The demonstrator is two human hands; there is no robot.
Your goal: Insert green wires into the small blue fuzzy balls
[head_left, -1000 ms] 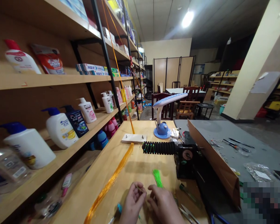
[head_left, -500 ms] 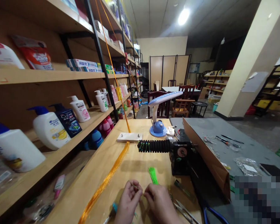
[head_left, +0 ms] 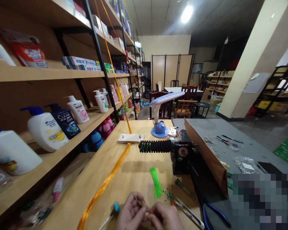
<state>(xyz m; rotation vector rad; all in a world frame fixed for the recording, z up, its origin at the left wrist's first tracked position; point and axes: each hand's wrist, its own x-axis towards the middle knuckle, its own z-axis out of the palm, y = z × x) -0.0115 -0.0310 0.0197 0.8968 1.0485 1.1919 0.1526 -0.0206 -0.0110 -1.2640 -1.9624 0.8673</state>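
My left hand is closed at the table's near edge, pinching a thin olive strand that sticks up past its fingers. Against its fingertips is my right hand, also closed; whatever lies in its pinch is too small to make out. A bundle of bright green strands lies just beyond the hands. Small coloured beads or pinheads are scattered to its right. Scissors rest beside my right hand. Left of my left hand is a thin tool with a blue tip.
A long orange thread bundle runs down the table from a white clamp plate. A black ridged roller projects from its stand. Behind stands a blue lamp. Blue-handled pliers lie right; shelves with bottles line the left.
Both hands have moved down, with their fingertips now together. More of the green bundle and the scattered small beads has come into sight. The whole view has shifted slightly.
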